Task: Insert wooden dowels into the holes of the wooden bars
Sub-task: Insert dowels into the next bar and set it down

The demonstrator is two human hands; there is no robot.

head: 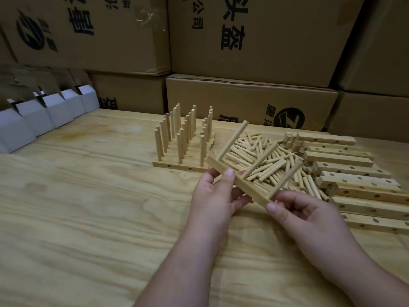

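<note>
Left hand (215, 193) and right hand (309, 214) both grip a pale wooden bar (238, 183) with three dowels (232, 140) — bar's underside hidden, far empty bars (345, 167) cut off at the right.

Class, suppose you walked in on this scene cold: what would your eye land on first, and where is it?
First, the bar with three dowels held tilted between both hands, left hand and right hand, at centre. Behind it stand finished bars with upright dowels; to the right lie a loose dowel pile and empty bars.
</note>
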